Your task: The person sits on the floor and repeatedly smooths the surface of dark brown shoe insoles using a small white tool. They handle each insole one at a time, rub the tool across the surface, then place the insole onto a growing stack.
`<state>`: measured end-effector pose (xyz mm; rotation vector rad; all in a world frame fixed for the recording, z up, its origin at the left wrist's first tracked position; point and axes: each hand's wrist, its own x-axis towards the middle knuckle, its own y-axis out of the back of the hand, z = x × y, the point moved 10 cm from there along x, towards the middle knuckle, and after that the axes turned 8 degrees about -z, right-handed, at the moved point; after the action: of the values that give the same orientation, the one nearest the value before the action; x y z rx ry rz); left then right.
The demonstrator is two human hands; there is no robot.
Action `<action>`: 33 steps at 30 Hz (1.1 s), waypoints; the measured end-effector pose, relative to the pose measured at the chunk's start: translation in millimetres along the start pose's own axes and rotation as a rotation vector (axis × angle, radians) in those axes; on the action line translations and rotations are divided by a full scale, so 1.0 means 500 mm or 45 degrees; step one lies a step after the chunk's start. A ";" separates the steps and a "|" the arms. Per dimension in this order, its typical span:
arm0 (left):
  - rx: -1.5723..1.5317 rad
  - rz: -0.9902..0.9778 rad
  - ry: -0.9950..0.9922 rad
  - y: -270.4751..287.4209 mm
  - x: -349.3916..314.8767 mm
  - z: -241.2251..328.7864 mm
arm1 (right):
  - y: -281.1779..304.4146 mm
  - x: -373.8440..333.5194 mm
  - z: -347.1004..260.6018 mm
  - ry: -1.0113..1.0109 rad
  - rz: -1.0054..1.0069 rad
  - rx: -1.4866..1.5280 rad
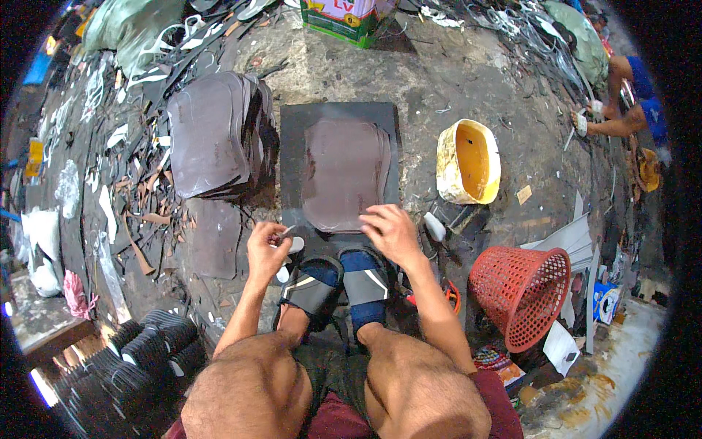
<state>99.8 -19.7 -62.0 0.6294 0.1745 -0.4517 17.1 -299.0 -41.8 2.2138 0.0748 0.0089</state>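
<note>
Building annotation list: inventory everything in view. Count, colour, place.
Board: one, black, centre
Sheet pile: several, brown, on board
Taller pile: many, brown, left of board
Tub: one, cream, right of board
Basket: one, red, lower right
Container: one, multicoloured, top edge
Sacks: two, pale green, upper sides
Slabs: many, black, lower left
Scraps: many, mixed, floor
Co-worker: one, blue clothing, right edge
Sandals: two, grey, below board
Legs: two, bare, bottom
Left grip: one, board's lower left, holding small item
Right grip: one, at sheet pile's corner

There're 2 brn sheet stacks, 1 blk mat, 1 yel-wht tub, 1 red bskt, 2 sandals on ft.
</note>
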 end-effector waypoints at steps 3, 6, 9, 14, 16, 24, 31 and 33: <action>-0.610 -0.114 0.109 0.009 -0.006 0.002 | -0.024 0.027 0.009 0.161 -0.129 -0.090; -0.871 -0.211 0.305 0.032 -0.033 0.007 | -0.029 0.036 0.008 0.279 -0.148 -0.138; -1.384 -0.219 0.325 0.025 -0.045 -0.007 | -0.045 0.077 0.021 0.141 -0.188 -0.310; -1.075 -0.388 0.443 -0.065 -0.001 0.038 | 0.239 0.222 0.271 -0.440 0.680 0.110; -0.889 -0.289 0.268 -0.091 0.043 0.027 | 0.333 0.281 0.209 -0.310 0.804 0.177; 0.253 0.058 -0.384 -0.189 0.138 0.110 | 0.402 0.233 -0.192 0.146 0.736 -0.002; 0.667 0.035 -0.817 -0.220 0.074 0.158 | 0.369 0.185 0.136 -0.420 0.882 0.318; 0.667 0.017 -0.771 -0.201 0.084 0.137 | 0.481 0.196 0.106 -0.328 1.123 0.401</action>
<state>92.8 -148.0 -72.6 0.9727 -0.5403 -0.6628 128.9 -479.6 116.6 2.3587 -1.1010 0.2089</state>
